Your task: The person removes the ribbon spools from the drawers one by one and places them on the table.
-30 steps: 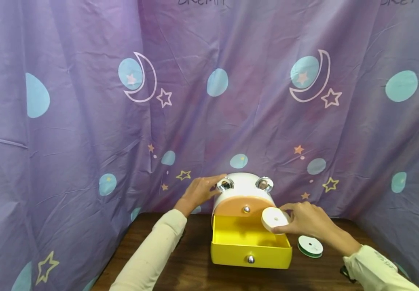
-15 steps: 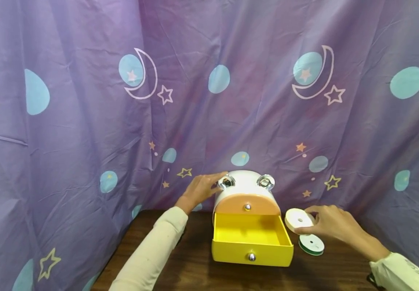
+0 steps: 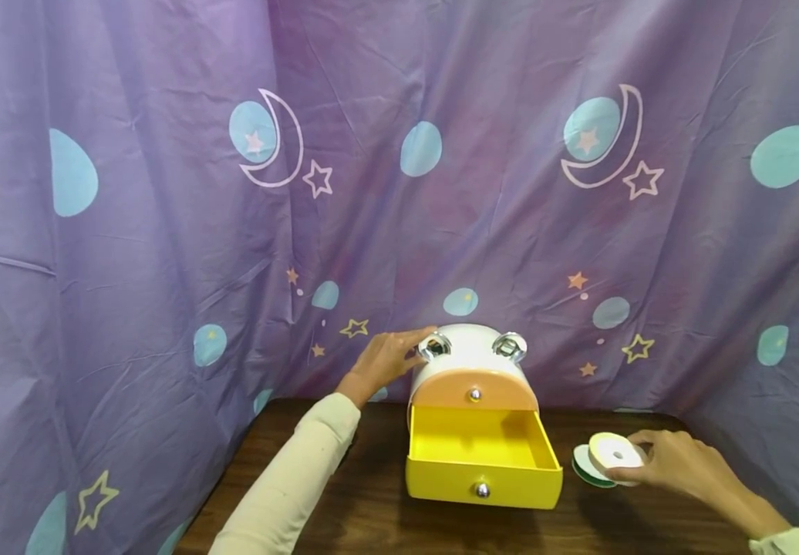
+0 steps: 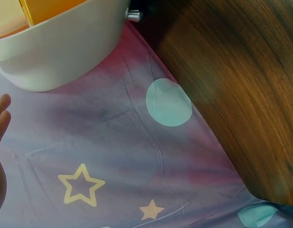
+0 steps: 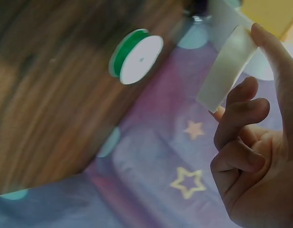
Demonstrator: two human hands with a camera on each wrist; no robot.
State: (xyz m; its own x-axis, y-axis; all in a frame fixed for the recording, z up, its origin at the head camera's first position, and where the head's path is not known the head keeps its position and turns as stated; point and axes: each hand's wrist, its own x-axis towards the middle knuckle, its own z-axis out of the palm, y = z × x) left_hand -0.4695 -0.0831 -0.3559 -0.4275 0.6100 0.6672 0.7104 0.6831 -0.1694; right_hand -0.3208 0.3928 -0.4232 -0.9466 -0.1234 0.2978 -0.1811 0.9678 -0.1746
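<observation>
Spools point(image 3: 608, 449), two, one in right hand point(image 3: 684, 465)

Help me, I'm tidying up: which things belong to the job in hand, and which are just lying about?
Likely the job:
White spool, in the right hand
Cabinet, left hand at it
Open drawer
Perhaps green spool, unheld

Just surroundings:
Table
Curtain

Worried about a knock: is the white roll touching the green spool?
No: the right wrist view shows a gap between the white roll held in the right hand and the green spool.
</observation>
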